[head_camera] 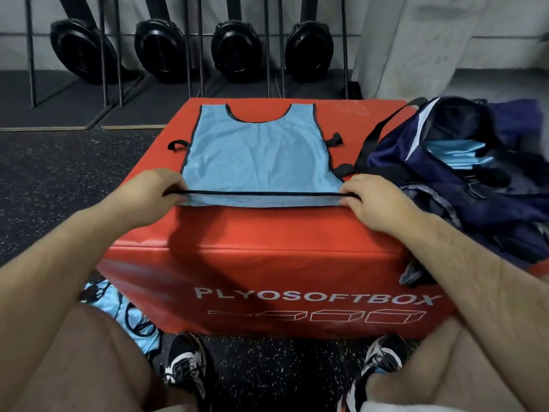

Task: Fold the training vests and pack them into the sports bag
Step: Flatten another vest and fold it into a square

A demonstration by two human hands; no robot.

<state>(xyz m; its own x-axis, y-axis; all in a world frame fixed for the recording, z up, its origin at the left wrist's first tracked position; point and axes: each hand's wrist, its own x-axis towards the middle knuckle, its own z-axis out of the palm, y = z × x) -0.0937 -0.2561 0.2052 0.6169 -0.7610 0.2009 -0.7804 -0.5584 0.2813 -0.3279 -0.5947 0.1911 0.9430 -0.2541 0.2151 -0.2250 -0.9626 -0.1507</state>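
Already some folded vests [454,153] sit in your sports bag [445,185]; your left hand [151,191] and right hand [374,200] pinch this vest [258,156] by its hem, unfolded; more wait on the floor [124,310].

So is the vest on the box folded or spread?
Spread: the vest lies flat on the red box; left hand and right hand pinch its near hem.
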